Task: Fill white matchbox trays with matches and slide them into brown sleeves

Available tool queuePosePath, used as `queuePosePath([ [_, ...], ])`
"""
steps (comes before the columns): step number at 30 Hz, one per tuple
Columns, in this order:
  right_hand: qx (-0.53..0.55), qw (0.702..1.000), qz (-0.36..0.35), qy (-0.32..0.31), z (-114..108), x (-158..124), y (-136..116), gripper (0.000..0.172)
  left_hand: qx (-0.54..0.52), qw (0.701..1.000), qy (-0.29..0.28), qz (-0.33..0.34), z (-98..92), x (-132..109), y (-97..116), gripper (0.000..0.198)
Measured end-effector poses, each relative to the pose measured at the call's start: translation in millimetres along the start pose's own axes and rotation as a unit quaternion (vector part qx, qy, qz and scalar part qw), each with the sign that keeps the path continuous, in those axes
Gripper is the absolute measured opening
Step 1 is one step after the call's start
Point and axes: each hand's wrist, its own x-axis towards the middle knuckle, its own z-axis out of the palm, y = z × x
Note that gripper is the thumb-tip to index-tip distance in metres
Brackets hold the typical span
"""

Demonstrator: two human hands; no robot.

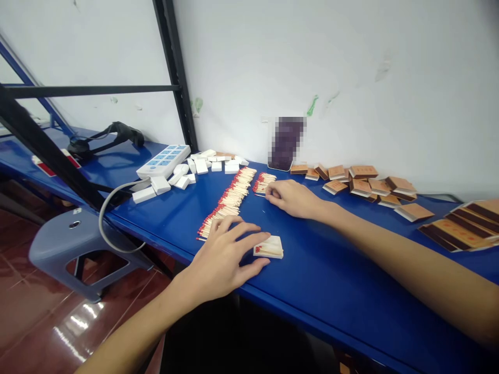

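A small white matchbox tray (276,243) with a few red-tipped matches in it lies near the table's front edge. My left hand (230,252) has thumb and index finger on either side of the tray, its other fingers spread over the near end of a long row of matches (230,195). Beyond it, the curled fingers of my right hand (290,198) are pinched at the stick ends of a smaller match pile (263,182). Whatever sits between those fingertips is hidden.
Several white trays (200,166) lie at the back left beside a power strip (166,161) with a cable. Brown matchbox sleeves (360,187) are scattered along the wall, with more sleeves (460,228) at far right. A blurred-out phone (286,143) leans on the wall. A stool (74,249) stands left.
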Motion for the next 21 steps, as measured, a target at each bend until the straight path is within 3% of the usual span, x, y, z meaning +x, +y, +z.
queuePosePath([
  [4,-0.005,1.000,0.005,0.003,1.1,-0.2,1.7,0.011,-0.001,0.998,-0.061,0.009,-4.2,1.7,-0.2,0.031],
  [7,-0.018,1.000,0.005,0.024,4.2,0.8,3.2,0.014,-0.002,0.997,-0.073,0.003,-5.1,1.8,0.6,0.027],
  [14,0.009,1.000,-0.002,0.026,7.7,3.0,4.9,0.016,-0.015,0.999,-0.050,-0.006,-4.8,1.5,1.0,0.021],
  [18,0.042,0.999,-0.015,0.001,2.3,1.6,4.6,0.016,-0.021,0.999,-0.038,-0.016,-5.4,2.0,2.2,0.018],
  [21,0.069,0.996,-0.051,-0.028,-7.7,-6.0,-0.9,0.018,-0.025,0.999,-0.013,-0.034,-4.2,1.6,2.7,0.027],
])
